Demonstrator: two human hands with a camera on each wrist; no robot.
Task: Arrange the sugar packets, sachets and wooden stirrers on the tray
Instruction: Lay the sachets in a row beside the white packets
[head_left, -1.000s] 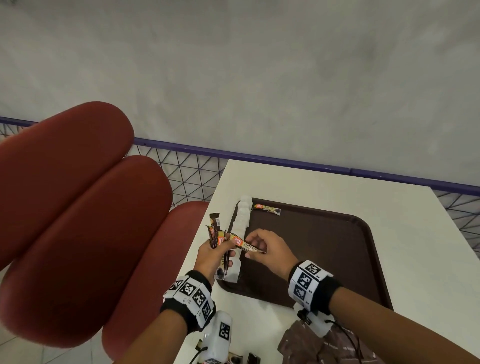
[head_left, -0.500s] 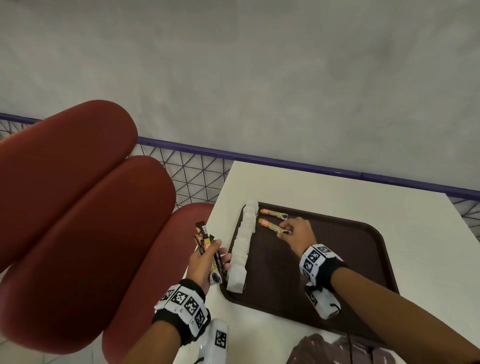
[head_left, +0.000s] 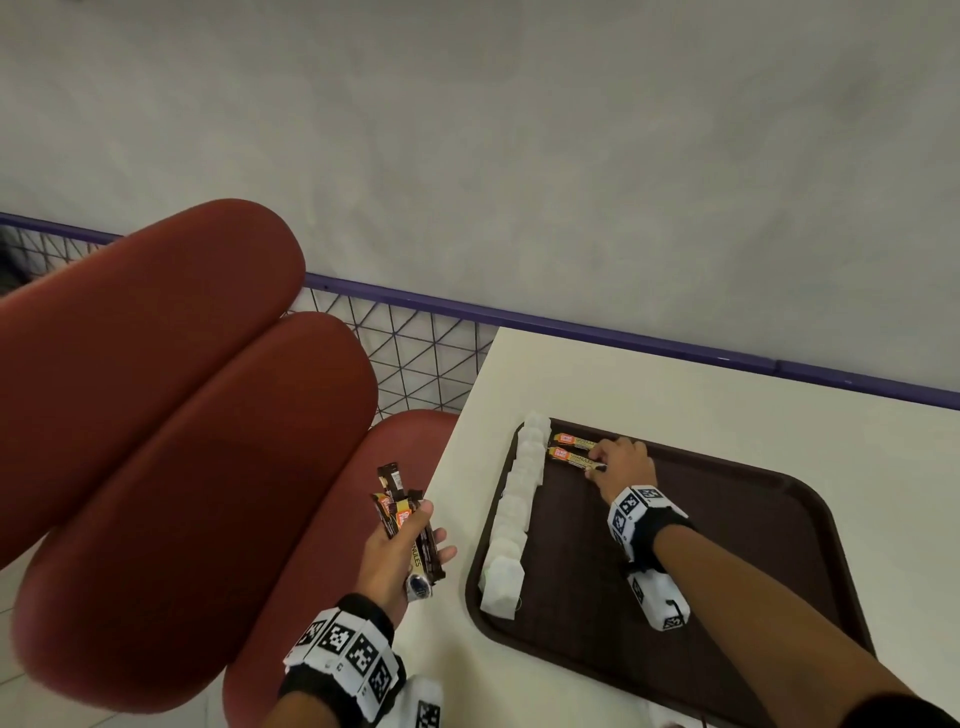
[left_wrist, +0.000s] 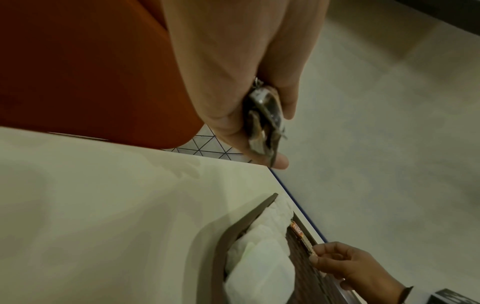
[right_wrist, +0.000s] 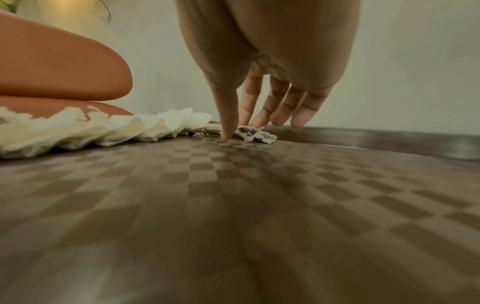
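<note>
A brown tray (head_left: 727, 545) lies on the white table. A row of white sugar packets (head_left: 514, 514) runs along its left side. Two orange-and-brown sachets lie side by side at the far left corner, the first sachet (head_left: 574, 440) behind the second sachet (head_left: 571, 457). My right hand (head_left: 605, 460) pinches the second sachet's right end, which lies flat on the tray; in the right wrist view the thumb (right_wrist: 228, 131) touches the tray beside that sachet (right_wrist: 255, 134). My left hand (head_left: 434, 527) grips a bundle of sachets (head_left: 400, 499) left of the table edge. No stirrers show.
Red padded seat cushions (head_left: 156, 415) fill the left side, below and behind my left hand. A purple rail (head_left: 571, 327) with wire mesh (head_left: 415, 364) runs behind the table (head_left: 675, 389), with a grey wall beyond. Bare tray floor lies to the right of the packets.
My right hand took a sachet from the left hand's bundle, carried it to the tray's far left corner and laid it beside the first one. My left hand drew back left, off the table.
</note>
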